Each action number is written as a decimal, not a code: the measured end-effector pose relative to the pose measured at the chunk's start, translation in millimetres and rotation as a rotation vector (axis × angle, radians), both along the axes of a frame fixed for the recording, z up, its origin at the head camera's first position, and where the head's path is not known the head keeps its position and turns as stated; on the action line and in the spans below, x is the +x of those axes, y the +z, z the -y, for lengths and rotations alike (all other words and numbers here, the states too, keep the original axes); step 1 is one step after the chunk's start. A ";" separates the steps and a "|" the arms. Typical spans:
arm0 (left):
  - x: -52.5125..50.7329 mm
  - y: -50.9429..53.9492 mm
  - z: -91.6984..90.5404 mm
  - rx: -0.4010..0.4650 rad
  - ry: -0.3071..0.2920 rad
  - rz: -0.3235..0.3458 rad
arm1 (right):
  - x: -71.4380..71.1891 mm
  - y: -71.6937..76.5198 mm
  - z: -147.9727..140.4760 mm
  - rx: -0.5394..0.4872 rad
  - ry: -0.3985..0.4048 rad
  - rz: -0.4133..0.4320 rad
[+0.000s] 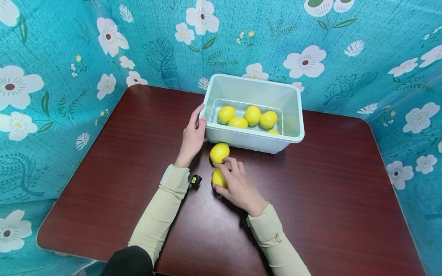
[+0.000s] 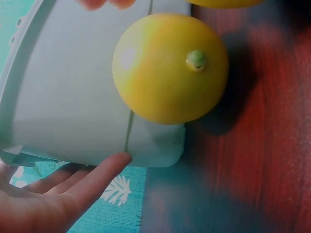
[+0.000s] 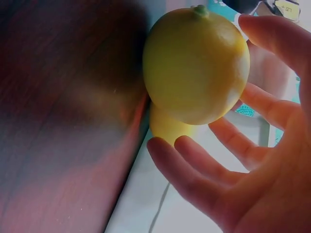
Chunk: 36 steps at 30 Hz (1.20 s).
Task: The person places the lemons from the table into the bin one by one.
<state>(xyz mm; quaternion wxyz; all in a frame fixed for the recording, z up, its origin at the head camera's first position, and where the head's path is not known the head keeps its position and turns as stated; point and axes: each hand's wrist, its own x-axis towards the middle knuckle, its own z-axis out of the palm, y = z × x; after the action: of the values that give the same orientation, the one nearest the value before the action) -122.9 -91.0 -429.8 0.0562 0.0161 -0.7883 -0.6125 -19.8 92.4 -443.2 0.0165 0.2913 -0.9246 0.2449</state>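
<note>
My left hand (image 1: 194,138) rests at the left end of a pale grey-green plastic bin (image 1: 248,140). In the left wrist view its fingers look fairly straight, one fingertip touching the bin's wall. A yellow lemon (image 1: 219,153) lies on the table just before the bin's front wall. Nearer to me sits a second lemon (image 1: 219,178), partly hidden by my right hand (image 1: 241,188). That hand's thumb and fingers spread around this lemon (image 3: 194,68) without a clear squeeze; the right wrist view shows a gap at the thumb tip. Several lemons (image 1: 253,115) lie inside the bin.
The dark red-brown table (image 1: 331,199) has rounded corners and stretches to both sides of the bin. A blue flowered cloth (image 1: 241,42) hangs behind the table and along its sides. A wrist camera (image 1: 195,180) sits on my left wrist.
</note>
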 end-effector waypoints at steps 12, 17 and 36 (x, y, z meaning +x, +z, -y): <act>2.7 0.5 0.8 0.005 0.000 0.008 | 3.4 -2.2 1.6 0.004 -0.001 0.032; 3.0 1.3 1.0 0.006 0.004 0.005 | 4.4 -2.7 3.1 0.018 0.002 0.056; 1.5 2.5 -0.1 0.000 -0.004 -0.001 | 6.5 -6.0 6.1 0.065 0.008 0.054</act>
<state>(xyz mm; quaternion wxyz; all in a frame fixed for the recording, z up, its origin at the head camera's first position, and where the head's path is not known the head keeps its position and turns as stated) -121.4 -90.9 -427.3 0.0556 0.0143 -0.7882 -0.6127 -13.2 86.4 -449.3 -0.0188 0.2886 -0.9310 0.2228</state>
